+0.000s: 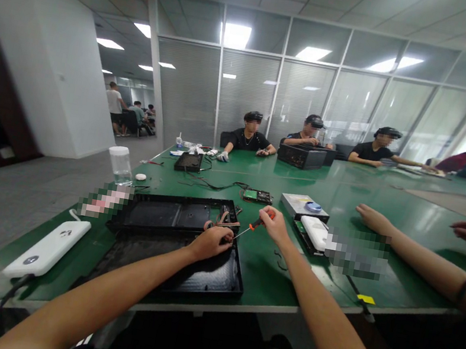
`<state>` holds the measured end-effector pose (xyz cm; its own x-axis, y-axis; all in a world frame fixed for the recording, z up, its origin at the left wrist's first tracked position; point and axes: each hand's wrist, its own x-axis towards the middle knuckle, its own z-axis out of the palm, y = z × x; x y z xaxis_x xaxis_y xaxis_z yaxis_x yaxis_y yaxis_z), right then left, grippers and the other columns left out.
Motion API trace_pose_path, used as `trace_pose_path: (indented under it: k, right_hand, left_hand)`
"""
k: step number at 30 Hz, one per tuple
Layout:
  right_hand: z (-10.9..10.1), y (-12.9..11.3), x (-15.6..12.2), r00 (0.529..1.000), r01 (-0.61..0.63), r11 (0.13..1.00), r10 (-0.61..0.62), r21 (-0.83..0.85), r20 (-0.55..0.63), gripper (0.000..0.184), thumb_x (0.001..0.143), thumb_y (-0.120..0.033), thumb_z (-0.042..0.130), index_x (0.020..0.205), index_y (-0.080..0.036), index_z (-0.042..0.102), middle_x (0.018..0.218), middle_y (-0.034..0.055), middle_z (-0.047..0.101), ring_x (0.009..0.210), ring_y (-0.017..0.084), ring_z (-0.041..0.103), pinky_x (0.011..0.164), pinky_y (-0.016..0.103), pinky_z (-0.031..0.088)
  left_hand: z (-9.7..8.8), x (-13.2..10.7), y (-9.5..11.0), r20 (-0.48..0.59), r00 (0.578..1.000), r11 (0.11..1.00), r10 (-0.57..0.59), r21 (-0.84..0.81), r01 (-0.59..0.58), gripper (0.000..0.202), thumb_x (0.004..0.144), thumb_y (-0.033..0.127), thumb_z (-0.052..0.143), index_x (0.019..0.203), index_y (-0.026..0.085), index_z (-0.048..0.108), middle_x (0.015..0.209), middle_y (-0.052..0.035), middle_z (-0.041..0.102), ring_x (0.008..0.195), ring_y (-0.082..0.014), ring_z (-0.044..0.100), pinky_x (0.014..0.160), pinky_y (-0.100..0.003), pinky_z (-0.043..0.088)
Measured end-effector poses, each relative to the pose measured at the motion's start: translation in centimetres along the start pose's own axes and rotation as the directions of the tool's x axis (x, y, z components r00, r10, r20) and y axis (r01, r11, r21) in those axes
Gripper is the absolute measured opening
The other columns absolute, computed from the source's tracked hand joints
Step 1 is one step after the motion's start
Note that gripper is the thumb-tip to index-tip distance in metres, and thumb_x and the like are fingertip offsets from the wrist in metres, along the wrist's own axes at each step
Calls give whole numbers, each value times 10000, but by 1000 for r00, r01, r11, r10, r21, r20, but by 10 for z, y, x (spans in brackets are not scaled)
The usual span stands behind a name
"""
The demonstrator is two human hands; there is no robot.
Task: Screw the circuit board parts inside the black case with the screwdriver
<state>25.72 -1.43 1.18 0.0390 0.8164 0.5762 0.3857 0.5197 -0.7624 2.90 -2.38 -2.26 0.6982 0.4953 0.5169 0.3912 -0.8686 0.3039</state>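
My right hand (274,225) is wrapped round the red and black handle of a screwdriver (245,231). Its thin shaft slants down left, with the tip close to the fingers of my left hand (212,243). Those fingers are pinched together at the right side of an opened black plastic casing (176,214); what they hold is hidden. Bundled coloured wires (228,219) lie just beyond my left hand. Nearer to me is the casing's other shallow black half (222,275), partly covered by my left forearm.
A white power bank (49,247) and a clear jar (121,165) stand left. Beyond the casing lies a green circuit board (256,195). A silver drive box (300,204) and another white power bank (313,232) are right. A neighbour's arms (408,253) rest on the green table; several people sit opposite.
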Motion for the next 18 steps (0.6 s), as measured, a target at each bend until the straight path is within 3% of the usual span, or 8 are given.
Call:
trace_pose_path:
  k: [8,15,18]
  right_hand:
    - [-5,-9,-3,995,102,978,-101,-182,19,277,723,-421,473,598,-174,487,507,-23,436,476,98,378,484,221,314]
    - [-4,-68,1,943,300,805,-169,-511,287,374,794,-478,421,603,-180,545,528,17,514,544,131,478,547,235,291]
    - [1,-92,2,904,372,765,-170,-526,392,383,830,-494,362,735,-187,570,609,41,567,614,159,529,587,244,297]
  left_hand:
    - [-1,0,1,1,1000,999,-19,-27,19,178,755,198,547,924,152,519,884,-33,608,891,-155,559,821,-262,405]
    - [4,-2,-4,-17,1000,999,-23,-34,22,299,740,189,577,1025,148,496,881,-31,620,904,-163,559,838,-275,405]
    - [5,-2,-5,-16,1000,999,-23,-43,22,288,740,192,582,1012,142,501,894,-37,618,895,-161,561,836,-276,410]
